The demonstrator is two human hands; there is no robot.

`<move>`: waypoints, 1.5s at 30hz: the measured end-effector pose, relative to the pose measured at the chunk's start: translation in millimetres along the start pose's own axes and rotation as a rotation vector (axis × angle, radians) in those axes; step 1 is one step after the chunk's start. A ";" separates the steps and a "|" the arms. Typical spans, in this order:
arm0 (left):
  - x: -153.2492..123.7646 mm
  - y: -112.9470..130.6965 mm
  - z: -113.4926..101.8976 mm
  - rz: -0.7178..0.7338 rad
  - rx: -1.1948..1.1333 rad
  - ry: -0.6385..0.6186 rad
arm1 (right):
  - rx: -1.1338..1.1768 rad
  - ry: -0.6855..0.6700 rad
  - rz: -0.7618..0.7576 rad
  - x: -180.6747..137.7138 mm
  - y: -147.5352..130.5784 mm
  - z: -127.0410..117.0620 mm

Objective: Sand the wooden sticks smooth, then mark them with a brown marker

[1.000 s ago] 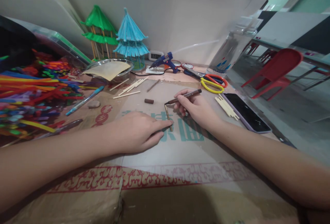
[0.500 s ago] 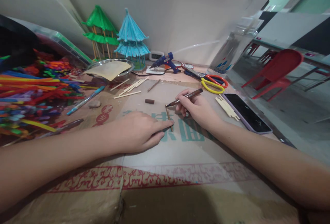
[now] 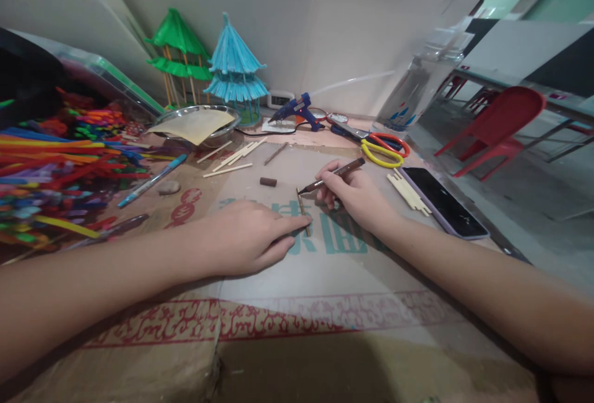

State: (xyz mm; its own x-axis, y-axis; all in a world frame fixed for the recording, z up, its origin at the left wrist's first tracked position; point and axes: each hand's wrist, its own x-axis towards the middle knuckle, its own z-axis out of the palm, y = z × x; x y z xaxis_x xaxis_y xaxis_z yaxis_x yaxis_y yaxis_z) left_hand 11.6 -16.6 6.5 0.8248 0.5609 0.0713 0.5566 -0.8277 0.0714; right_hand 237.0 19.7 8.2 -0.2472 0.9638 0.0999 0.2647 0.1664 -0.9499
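Observation:
My left hand (image 3: 248, 236) lies on the cardboard sheet (image 3: 325, 279), fingertips pressing the near end of a thin wooden stick (image 3: 303, 208). My right hand (image 3: 355, 195) grips a brown marker pen (image 3: 330, 176) like a pencil, its tip touching the far end of that stick. The marker's brown cap (image 3: 268, 182) lies just beyond, to the left.
Loose wooden sticks (image 3: 234, 160), a blue pen (image 3: 152, 181) and a heap of coloured pipe cleaners (image 3: 51, 168) lie left. Green (image 3: 177, 56) and blue (image 3: 236, 69) pagodas, a metal bowl (image 3: 199, 125) and a glue gun (image 3: 296, 111) stand behind. Scissors (image 3: 383, 148), a phone (image 3: 440, 200) and a bottle (image 3: 413, 93) are right.
The marker tip has shifted very slightly along the far end of the stick; my left hand has stayed put.

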 end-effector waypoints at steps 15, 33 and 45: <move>0.0 0.7 -0.7 -0.001 -0.003 0.004 | 0.021 0.004 0.021 -0.1 -0.3 1.2; 0.2 1.4 -2.0 0.001 -0.004 0.020 | 0.035 -0.002 0.012 0.1 2.2 1.0; -0.7 1.9 -2.6 -0.011 -0.004 0.003 | 0.036 -0.011 0.013 -1.7 -0.6 0.3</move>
State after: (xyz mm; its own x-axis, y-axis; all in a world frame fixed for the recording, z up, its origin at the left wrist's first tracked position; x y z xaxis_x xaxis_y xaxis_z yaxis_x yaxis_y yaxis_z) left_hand 11.9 -18.5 9.2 0.8186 0.5697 0.0737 0.5649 -0.8216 0.0761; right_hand 236.9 17.9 8.5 -0.2541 0.9635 0.0848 0.2340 0.1463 -0.9612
